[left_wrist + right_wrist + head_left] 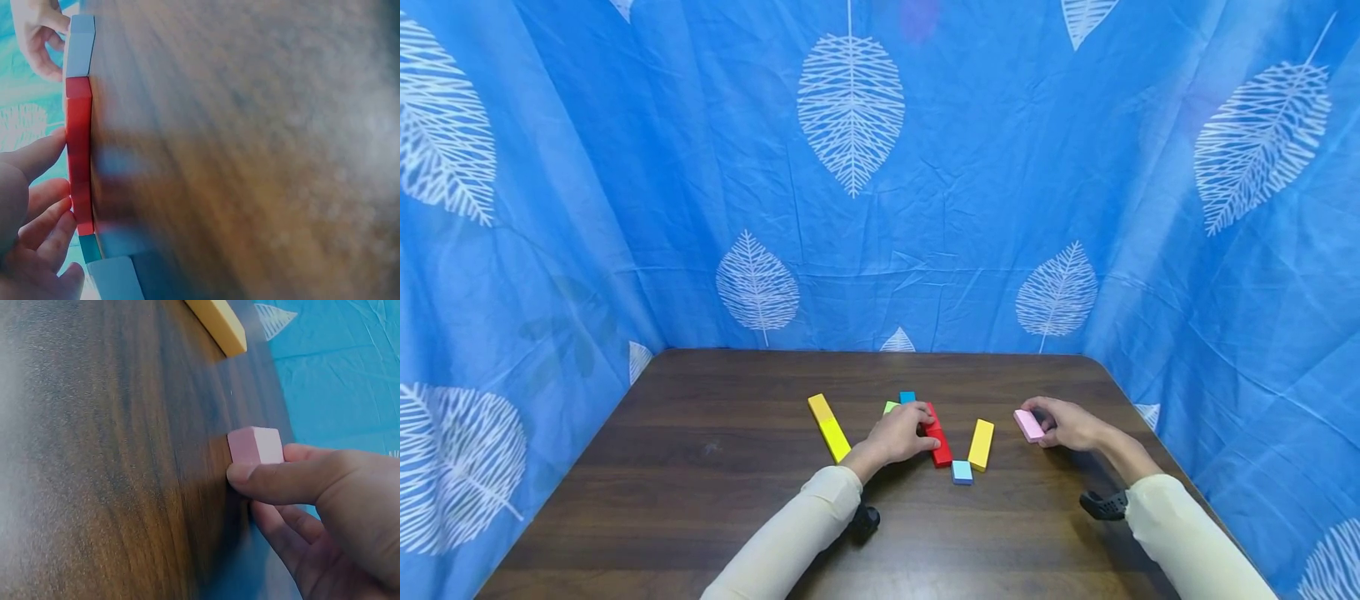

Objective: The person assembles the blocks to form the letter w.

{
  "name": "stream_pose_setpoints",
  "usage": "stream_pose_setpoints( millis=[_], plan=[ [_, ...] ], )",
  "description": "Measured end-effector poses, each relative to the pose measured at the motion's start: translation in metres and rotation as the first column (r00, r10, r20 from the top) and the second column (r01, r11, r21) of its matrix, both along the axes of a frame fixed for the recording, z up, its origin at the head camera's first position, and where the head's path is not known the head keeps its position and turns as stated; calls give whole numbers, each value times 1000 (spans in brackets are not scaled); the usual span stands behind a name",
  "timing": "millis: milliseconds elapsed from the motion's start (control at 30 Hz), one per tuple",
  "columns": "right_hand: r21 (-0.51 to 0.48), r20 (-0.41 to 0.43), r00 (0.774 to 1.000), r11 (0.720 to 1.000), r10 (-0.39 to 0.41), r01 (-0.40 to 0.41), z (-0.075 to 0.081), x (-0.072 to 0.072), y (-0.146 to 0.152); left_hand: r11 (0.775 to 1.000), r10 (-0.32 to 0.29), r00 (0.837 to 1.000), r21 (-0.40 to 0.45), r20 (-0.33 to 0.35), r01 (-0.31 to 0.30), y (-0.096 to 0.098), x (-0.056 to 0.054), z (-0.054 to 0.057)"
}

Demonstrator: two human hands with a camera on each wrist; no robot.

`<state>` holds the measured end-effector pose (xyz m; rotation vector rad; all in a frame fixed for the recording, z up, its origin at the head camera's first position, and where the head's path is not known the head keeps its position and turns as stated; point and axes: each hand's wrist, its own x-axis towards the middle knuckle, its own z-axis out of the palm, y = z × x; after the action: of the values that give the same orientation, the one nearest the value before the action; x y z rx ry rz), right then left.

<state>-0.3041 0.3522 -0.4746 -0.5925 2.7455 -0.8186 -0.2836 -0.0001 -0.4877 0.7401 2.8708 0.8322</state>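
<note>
My left hand [898,433] rests beside two red blocks [938,450] laid end to end on the table. In the left wrist view, its thumb and fingertips touch the near side of the red blocks [79,150]. A blue block [907,397] adjoins their far end, and a light green block [891,407] is partly hidden behind the hand. At the near end sits a light blue block [962,472], with a yellow block [981,445] slanting up beside it. Further right, my right hand [1067,423] pinches a pink block [256,445] between thumb and fingers, at the tabletop.
Left of the left hand, two yellow blocks [829,427] form a slanted line on the dark wooden table [700,467]. Blue cloth with white leaf prints [850,208] hangs behind and at both sides of the table. Black straps [1103,505] sit at the wrists.
</note>
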Motion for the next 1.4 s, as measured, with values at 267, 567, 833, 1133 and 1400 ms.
stream_pose_setpoints(
  millis=[267,567,833,1133,1400],
  plan=[
    [-72,10,998,996,-55,55,-6,-6,-5,1000,-6,1000,-5,1,6,-1,1,1],
    [-165,33,986,972,-165,168,-10,-13,-33,1000,-9,1000,-1,8,9,-1,3,2],
    [-164,35,986,973,-160,164,-11,-22,-45,1000,-8,1000,5,6,8,0,3,1],
    [-131,63,983,975,-171,178,-12,-25,-49,1000,0,1000,4,7,0,0,3,2],
    [-154,44,980,968,-195,200,-15,-26,-53,1000,-9,1000,-1,4,9,0,1,2]
  ],
)
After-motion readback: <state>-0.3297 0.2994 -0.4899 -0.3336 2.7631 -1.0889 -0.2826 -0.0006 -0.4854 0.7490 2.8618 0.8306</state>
